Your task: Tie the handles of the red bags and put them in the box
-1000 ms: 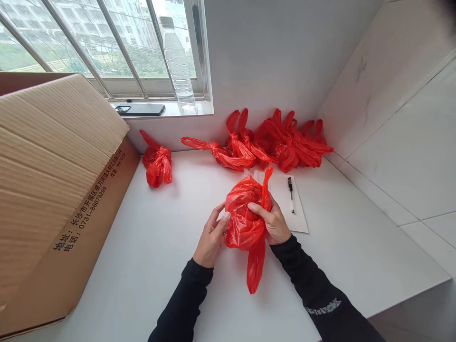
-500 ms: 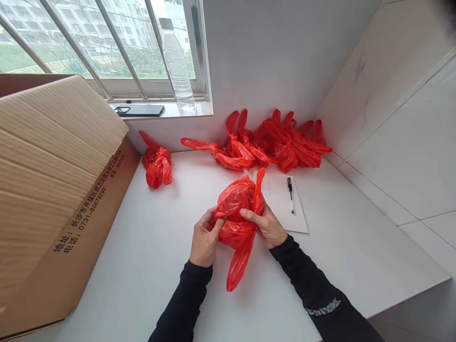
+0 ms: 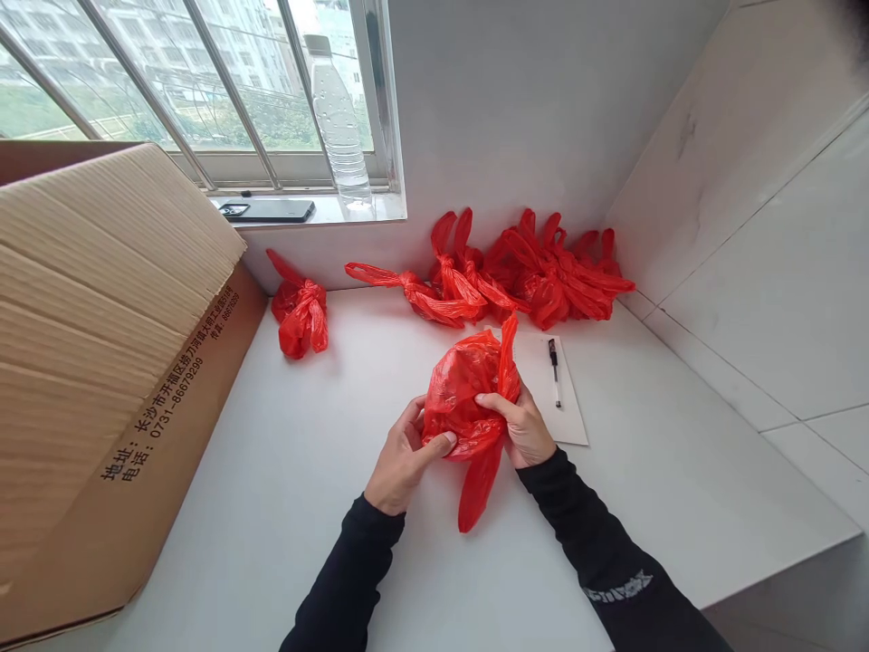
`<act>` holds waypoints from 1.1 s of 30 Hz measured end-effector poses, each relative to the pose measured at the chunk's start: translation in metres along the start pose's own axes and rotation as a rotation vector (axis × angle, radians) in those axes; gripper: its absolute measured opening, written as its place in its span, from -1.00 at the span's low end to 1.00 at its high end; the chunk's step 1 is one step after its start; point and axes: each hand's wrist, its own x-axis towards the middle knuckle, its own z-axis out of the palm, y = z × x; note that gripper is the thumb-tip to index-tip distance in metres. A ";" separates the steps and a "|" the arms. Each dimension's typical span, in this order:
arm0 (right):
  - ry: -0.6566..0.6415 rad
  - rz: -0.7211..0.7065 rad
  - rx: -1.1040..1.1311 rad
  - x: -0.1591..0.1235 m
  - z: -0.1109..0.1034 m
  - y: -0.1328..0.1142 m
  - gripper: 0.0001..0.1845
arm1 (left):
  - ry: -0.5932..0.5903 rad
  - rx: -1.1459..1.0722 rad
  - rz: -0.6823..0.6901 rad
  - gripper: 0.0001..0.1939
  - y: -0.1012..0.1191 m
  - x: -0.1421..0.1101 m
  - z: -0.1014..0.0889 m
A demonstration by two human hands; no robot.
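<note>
Far to the left of our left hand [image 3: 397, 462] we see a corrugated cardboard box [image 3: 101, 317]; ahead of this hand, a little to its left, a knotted red bag [image 3: 302, 317] sits on the white table [image 3: 272, 444]. Our left hand grips the lower left side of the red carrier bag [image 3: 458, 389], with its thumb in front. This bag is between both hands, and our right hand [image 3: 526, 427] grips it from the other side, the thumb pressed on the film. To handle it well, we think the palms should carry the weight and the thumbs should press only softly, because so thin a plastic could tear. Just beyond the right hand lie a paper pad [image 3: 574, 421] and a capped pen [image 3: 555, 371]; farther ahead is a cluster of tied red bags [image 3: 553, 281].

The box is cut off at the left edge, and its bottom inside does not show. What the carrier bag contains is hidden, and we cannot tell if its handles are tied. It covers the right fingers mostly, and a part of the pad. The clustered bags overlap too much for counting.
</note>
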 end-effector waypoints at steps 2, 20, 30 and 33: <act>-0.043 -0.004 -0.015 -0.001 0.001 -0.001 -0.43 | 0.065 -0.005 0.027 -0.65 -0.002 0.001 -0.002; -0.048 -0.024 -0.017 -0.002 0.003 -0.001 -0.40 | -0.016 -0.177 -0.067 -0.58 0.012 -0.005 0.007; -0.348 0.058 -0.053 -0.011 0.013 -0.015 -0.42 | 0.285 -0.043 0.051 -0.53 0.002 -0.001 0.003; -0.321 0.005 -0.143 -0.011 0.013 -0.012 -0.32 | 0.310 -0.039 0.039 -0.53 0.003 -0.001 0.003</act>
